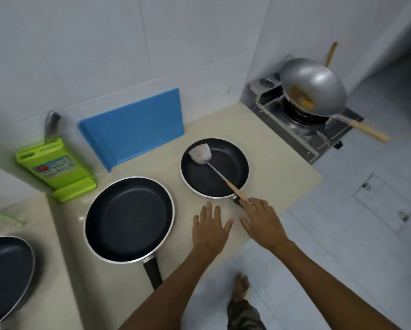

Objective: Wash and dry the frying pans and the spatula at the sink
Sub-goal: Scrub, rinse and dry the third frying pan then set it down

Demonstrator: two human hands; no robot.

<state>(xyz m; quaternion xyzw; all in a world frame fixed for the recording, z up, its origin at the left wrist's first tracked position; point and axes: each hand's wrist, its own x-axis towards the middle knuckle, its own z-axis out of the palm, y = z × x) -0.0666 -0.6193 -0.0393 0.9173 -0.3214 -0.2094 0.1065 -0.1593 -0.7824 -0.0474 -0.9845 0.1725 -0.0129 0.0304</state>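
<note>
Both hands are hovering low over the front edge of the desk (266, 144), close together but not touching each other. The left hand (210, 228) is spreading flat with its fingers apart and is holding nothing. The right hand (263, 220) is reaching forward with straight, relaxed fingers, and its fingertips are lying over the end of the spatula's wooden handle, not curling round it; whether they are actually touching it I cannot tell. The spatula (215, 172) is resting in the small frying pan (234, 160) near the front right corner of the desk, its metal blade lying on the black bottom toward the back rim and its handle crossing the front rim toward the right hand. The large frying pan (128, 217) is sitting in the middle of the desk, just left of the left hand, with its black handle sticking out over the front edge. A third frying pan (6, 275) is lying at the left end, partly cut off from view. Along the back edge a blue cutting board (133, 129) is leaning against the tiled wall, and a green knife block (56, 167) is standing to its left with one knife (52, 125) in it. Past the right edge a wok (316, 86) is sitting on a gas stove (302, 129).
</note>
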